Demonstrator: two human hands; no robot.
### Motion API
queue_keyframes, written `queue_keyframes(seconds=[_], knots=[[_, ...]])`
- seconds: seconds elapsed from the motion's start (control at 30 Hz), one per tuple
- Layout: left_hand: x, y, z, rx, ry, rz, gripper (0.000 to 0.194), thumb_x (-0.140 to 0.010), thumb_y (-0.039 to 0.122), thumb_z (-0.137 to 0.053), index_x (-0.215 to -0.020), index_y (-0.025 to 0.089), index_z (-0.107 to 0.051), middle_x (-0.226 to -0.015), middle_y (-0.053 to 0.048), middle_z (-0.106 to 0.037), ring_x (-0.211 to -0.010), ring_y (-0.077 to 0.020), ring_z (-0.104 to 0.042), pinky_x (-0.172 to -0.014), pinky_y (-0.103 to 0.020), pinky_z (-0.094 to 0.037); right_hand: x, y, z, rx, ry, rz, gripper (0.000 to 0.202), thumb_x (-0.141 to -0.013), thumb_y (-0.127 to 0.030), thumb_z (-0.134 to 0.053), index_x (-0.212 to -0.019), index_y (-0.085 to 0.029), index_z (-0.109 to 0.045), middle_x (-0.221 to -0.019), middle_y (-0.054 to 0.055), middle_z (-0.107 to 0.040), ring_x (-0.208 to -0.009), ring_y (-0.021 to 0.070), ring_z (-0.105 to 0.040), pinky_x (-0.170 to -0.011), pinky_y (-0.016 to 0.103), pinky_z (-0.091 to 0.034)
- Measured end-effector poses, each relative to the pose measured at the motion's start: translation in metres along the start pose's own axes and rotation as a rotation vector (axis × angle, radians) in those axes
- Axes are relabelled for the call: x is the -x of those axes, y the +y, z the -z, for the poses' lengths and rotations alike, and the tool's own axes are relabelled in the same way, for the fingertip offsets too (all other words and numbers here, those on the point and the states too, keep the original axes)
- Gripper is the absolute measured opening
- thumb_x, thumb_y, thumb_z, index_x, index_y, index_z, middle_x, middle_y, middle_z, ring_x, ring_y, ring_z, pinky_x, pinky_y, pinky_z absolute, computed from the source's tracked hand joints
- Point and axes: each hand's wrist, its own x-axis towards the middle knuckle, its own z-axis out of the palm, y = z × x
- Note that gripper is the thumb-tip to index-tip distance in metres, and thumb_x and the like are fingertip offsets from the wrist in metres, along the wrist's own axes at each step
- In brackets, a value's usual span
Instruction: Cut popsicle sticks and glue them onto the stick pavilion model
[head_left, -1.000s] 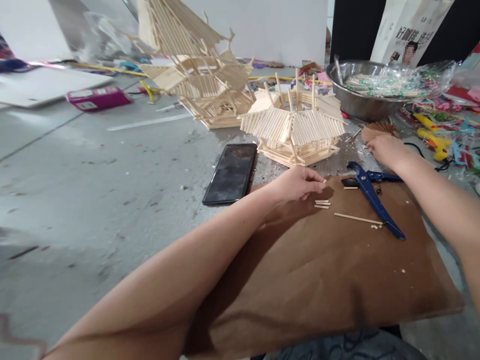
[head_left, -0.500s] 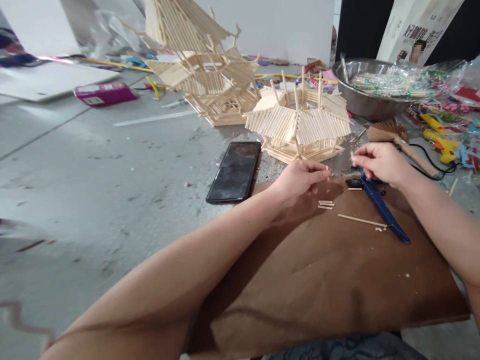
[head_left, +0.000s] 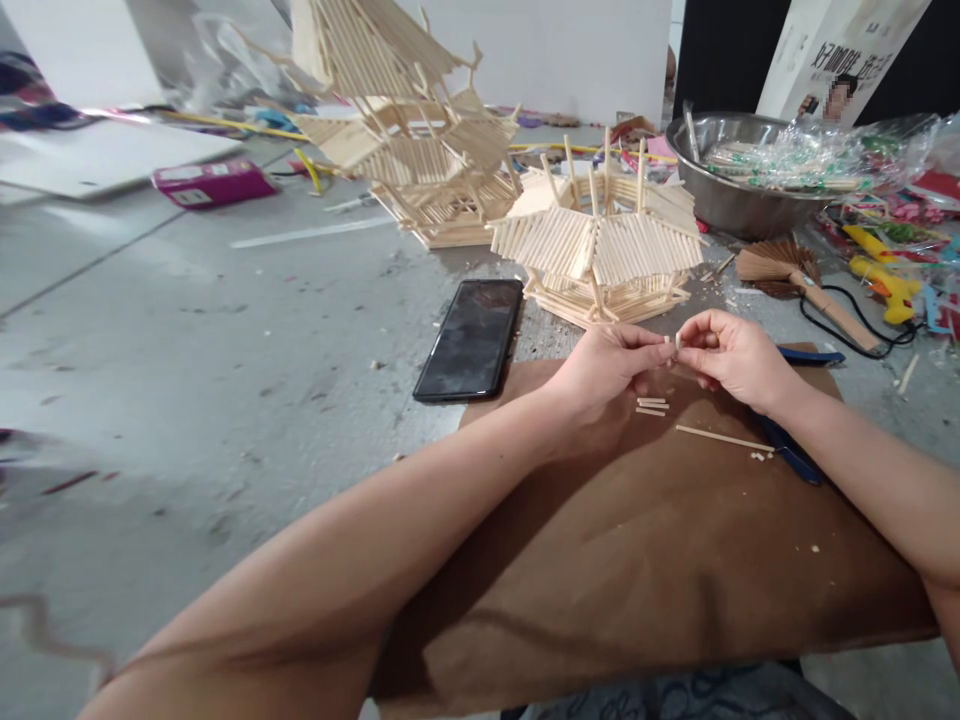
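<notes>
My left hand (head_left: 611, 362) pinches a short wooden stick, of which only the pale tip shows. Close beside it, my right hand (head_left: 729, 360) holds another short stick (head_left: 678, 341) upright between thumb and fingers. Below the hands, several short cut sticks (head_left: 652, 406) lie on the brown board (head_left: 600, 560). A longer stick (head_left: 724, 438) points toward the blue-handled tool (head_left: 799, 462), which my right hand and forearm partly cover. Just beyond my hands stands a small stick pavilion (head_left: 596, 245) with upright posts.
A black phone (head_left: 471, 340) lies left of the hands. Behind stands a taller stick tower (head_left: 420, 150). At the right are a metal bowl (head_left: 735, 205) with wrapped sticks, a brown brush (head_left: 840, 315) and a yellow glue gun (head_left: 889, 285). A purple pack (head_left: 214, 184) lies at the left.
My right hand has moved left, from above the blue tool to beside my left hand, and a short stick now shows in its fingers. My left hand has shifted slightly right.
</notes>
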Motion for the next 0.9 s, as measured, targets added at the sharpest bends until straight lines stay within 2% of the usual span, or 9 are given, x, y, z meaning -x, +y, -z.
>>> queue_keyframes(seconds=[0.13,0.33,0.5,0.9], knots=[[-0.0001,-0.0024,-0.0009,0.021,-0.007,-0.003,0.016,-0.063,0.025,-0.069,-0.067,0.01,-0.065,-0.055,0.002,-0.057,-0.037,-0.0016,-0.041,-0.036,-0.017,-0.029,0.0001,0.0039,-0.0008,0.015,-0.007,0.044,0.03,-0.063,-0.033,-0.065,-0.084,-0.016,-0.052,-0.065,-0.003,-0.059,-0.039,0.0033,-0.044,-0.037,0.019,-0.034],[-0.002,-0.0046,-0.0007,0.016,-0.001,-0.002,0.016,-0.064,0.026,-0.068,-0.067,0.011,-0.065,-0.046,0.004,-0.052,-0.035,-0.0024,-0.038,-0.035,-0.017,-0.027,0.0021,0.0045,0.0018,0.125,-0.03,0.123,0.031,-0.071,-0.028,-0.057,-0.097,-0.012,-0.061,-0.061,-0.002,-0.06,-0.038,0.0036,-0.043,-0.04,0.02,-0.034],[-0.0019,-0.0053,-0.0018,0.035,-0.015,0.014,0.017,-0.062,0.026,-0.07,-0.066,0.011,-0.064,-0.048,0.004,-0.053,-0.035,-0.0023,-0.039,-0.035,-0.017,-0.026,0.0041,0.0032,0.0025,0.176,-0.032,0.087,0.034,-0.073,-0.028,-0.056,-0.102,-0.012,-0.064,-0.04,-0.006,-0.049,-0.035,0.0055,-0.042,-0.041,0.02,-0.034],[-0.0005,-0.0064,-0.001,-0.005,-0.05,0.017,0.014,-0.069,0.023,-0.065,-0.064,0.012,-0.059,-0.041,0.005,-0.047,-0.034,-0.0041,-0.039,-0.034,-0.017,-0.025,0.0055,0.0026,0.0031,0.154,-0.071,0.013,0.04,-0.074,-0.029,-0.055,-0.109,-0.012,-0.062,-0.038,-0.005,-0.05,-0.034,0.0055,-0.04,-0.039,0.019,-0.032]])
